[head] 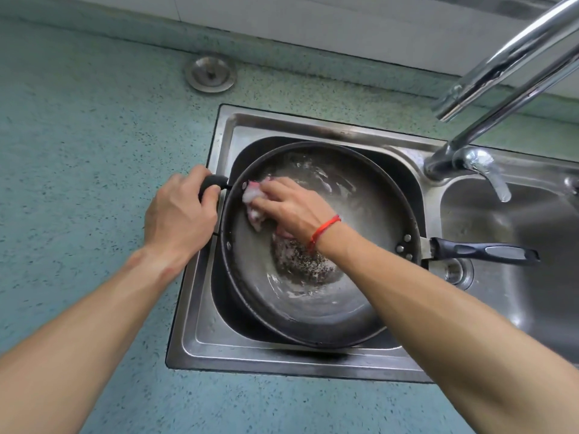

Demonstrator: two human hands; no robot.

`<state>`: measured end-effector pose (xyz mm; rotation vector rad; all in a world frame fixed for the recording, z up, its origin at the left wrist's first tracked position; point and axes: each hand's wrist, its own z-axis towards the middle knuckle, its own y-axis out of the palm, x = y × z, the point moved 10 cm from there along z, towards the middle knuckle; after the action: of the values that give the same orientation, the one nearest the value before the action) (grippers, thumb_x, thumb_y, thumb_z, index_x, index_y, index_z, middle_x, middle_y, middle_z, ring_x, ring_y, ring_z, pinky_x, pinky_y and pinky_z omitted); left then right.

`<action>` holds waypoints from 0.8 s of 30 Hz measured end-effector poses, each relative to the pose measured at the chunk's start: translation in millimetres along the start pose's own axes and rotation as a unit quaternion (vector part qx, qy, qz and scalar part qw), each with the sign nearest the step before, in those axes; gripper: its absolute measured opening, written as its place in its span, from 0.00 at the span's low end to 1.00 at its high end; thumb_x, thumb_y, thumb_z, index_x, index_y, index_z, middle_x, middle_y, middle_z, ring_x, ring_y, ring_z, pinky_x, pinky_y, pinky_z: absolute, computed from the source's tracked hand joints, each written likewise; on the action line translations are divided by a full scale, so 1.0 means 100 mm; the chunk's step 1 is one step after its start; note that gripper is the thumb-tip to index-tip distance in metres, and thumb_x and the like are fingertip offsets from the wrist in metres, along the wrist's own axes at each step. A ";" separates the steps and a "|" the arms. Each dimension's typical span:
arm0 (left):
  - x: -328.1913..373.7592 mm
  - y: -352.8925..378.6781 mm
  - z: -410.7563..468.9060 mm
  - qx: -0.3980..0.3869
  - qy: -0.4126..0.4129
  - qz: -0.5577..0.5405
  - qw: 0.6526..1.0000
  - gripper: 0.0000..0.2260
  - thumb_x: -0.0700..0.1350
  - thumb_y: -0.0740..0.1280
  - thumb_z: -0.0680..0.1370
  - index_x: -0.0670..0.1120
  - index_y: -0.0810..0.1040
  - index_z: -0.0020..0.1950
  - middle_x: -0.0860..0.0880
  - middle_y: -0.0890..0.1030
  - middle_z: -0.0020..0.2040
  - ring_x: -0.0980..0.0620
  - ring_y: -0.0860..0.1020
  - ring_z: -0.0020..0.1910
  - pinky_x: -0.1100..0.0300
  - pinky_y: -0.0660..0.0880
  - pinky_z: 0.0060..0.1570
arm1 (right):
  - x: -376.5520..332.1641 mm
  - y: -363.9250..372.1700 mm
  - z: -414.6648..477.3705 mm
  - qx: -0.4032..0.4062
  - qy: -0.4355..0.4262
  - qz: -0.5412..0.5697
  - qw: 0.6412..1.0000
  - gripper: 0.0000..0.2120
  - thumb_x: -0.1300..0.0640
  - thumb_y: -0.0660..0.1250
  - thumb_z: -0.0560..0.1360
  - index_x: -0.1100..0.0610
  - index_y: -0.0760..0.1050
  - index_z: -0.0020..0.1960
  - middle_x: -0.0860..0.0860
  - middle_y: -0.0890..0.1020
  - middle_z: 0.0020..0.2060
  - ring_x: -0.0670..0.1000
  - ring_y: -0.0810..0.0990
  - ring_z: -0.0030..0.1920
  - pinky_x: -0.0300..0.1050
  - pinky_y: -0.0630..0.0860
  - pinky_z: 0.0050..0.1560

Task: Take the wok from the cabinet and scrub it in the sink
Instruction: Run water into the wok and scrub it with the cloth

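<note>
Surrounding steel sink (194, 308), speckled teal countertop (78, 136).

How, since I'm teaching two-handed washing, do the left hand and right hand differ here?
The left hand curls round the short handle at the rim of the wok; the right hand is inside it, holding a cloth against its wall. The right hand's wrist wears a red string; the left hand's wrist is bare. Both are on the wok in the sink.
</note>
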<state>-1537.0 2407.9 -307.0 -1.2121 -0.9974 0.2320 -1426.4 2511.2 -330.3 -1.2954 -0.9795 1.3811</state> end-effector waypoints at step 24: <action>0.03 -0.01 -0.01 -0.011 -0.011 -0.008 1.000 0.11 0.49 0.60 0.81 0.46 0.77 0.58 0.39 0.80 0.47 0.40 0.74 0.46 0.49 0.71 0.45 | 0.62 -0.28 -1.34 -0.444 0.254 -0.200 0.836 0.13 0.64 0.69 0.73 0.60 0.79 0.57 0.58 0.83 0.53 0.61 0.82 0.54 0.49 0.80 0.48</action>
<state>-1535.3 2409.0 -304.4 -1.2239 -1.0309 0.2237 -1288.1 2570.1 -331.0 -1.8431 -1.4564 0.1612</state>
